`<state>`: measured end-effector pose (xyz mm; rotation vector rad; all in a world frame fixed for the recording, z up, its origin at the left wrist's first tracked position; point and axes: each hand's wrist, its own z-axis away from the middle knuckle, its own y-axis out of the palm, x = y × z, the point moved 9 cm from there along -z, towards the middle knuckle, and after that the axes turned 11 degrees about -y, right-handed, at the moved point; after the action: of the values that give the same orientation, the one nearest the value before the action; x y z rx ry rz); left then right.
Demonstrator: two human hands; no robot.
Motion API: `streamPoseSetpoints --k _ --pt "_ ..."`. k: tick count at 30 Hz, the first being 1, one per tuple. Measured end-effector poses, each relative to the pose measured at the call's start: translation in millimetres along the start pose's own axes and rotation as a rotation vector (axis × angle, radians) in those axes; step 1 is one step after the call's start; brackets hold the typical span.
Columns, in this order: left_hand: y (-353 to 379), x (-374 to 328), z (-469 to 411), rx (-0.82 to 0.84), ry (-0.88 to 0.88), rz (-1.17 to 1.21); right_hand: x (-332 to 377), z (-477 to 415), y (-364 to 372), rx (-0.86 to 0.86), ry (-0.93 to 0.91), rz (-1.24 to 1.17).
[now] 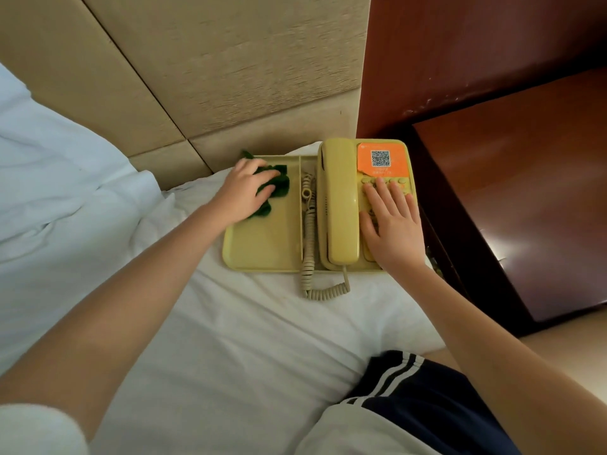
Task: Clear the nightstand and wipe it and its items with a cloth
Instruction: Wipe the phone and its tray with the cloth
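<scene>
White bed [246, 323] lying nearest, left hand [244, 195] gripping green cloth [281, 188] in yellow tray [259, 251], right hand [394, 224] resting spread on telephone [338, 205] keypad

I see a white bed [246, 323] carrying everything here. A yellow tray [262, 251] lies flat on its sheet, directly under the left hand [243, 192] where it grips the cloth [279, 188], and runs on rightward beneath the right hand [394, 231]. A coiled cord [325, 290] spills over the tray's near edge onto the sheet, closer to me than either hand. A rumpled duvet [49, 175] lies left of the grip. The dark nightstand [509, 208] stands just right of the right hand.
</scene>
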<state>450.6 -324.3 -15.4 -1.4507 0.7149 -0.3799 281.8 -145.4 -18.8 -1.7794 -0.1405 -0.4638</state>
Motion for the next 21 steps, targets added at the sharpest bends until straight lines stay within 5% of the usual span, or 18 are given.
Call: streamPoseSetpoints --k 7,12,21 --pt "4.6 -30.6 90.8 0.204 0.388 0.073 1.0 0.8 0.7 0.019 -0.004 -0.002" --pt "5.6 -27.0 81.3 0.284 0.477 0.031 -1.1 0.5 4.3 0.031 0.0 0.005" --pt "1.3 11.3 -10.8 -0.141 -0.225 0.017 -0.8 -0.6 2.4 -0.006 -0.017 0.012"
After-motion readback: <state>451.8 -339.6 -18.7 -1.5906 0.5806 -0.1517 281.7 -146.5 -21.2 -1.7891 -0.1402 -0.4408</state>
